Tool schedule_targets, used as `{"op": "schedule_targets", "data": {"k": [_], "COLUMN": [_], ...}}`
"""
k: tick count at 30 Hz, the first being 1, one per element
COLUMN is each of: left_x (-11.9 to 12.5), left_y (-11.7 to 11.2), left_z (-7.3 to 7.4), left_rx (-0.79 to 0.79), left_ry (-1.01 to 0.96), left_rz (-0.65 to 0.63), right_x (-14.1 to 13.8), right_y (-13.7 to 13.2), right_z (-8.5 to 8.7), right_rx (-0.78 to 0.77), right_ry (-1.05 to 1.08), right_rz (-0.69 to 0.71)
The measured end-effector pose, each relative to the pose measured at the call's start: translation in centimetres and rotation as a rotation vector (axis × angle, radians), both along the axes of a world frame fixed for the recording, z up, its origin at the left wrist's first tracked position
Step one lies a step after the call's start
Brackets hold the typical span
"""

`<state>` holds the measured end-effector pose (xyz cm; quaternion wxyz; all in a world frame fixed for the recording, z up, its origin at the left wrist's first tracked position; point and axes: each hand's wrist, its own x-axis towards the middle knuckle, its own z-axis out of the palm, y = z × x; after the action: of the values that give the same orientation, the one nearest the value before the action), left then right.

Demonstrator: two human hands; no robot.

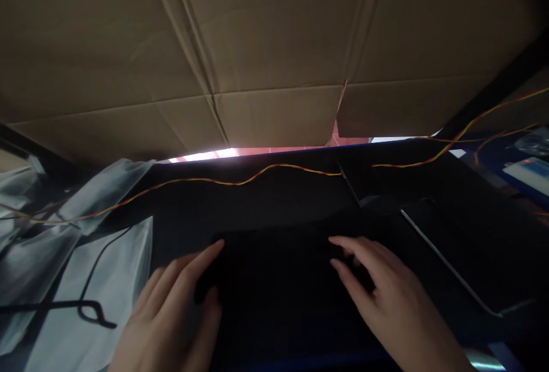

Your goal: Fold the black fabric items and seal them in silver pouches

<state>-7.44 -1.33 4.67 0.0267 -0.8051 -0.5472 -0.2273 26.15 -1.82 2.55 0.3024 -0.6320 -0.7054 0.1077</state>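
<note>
A dark flat black slab [278, 280], like a tablet or panel, lies in deep shadow between my two hands. My left hand [171, 309] grips its left edge, fingers stretched along the top and thumb curled at the side. My right hand [386, 298] rests on its right part, fingers bent and apart, touching the dark surface. What lies under the fingertips is too dark to make out.
A large cardboard sheet [266, 46] hangs overhead and close in front. A twisted red-yellow wire [257, 175] runs across the dark bench. Silver plastic bags [86, 246] with a black cable [90, 309] lie at left. Another thin dark panel [463, 258] lies at right.
</note>
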Motion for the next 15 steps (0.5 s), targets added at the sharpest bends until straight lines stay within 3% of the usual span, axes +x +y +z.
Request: {"op": "schedule_targets", "data": {"k": [3,7,11,15], "left_x": [2.2,4.5,5.2,4.7], "left_y": [0.6,0.9,1.4,1.7], "left_z": [0.5,-0.5,-2.5,-3.7], "left_rx": [0.087,0.112,0.109,0.106], "left_ry": [0.087,0.244,0.396,0.458], "left_rz": [-0.098,-0.328,-0.314,-0.294], "right_x": [-1.0,-2.6,-4.0,-3.9], "right_y": [0.8,0.4,0.3,0.7], "right_z": [0.5,1.3,0.4,-0.7], "right_rx": [0.109,0.258,0.223,0.109], "right_ry": [-0.107,-0.104,-0.120,-0.112], "right_rz": [0.008,0.112,0.266,0.279]}}
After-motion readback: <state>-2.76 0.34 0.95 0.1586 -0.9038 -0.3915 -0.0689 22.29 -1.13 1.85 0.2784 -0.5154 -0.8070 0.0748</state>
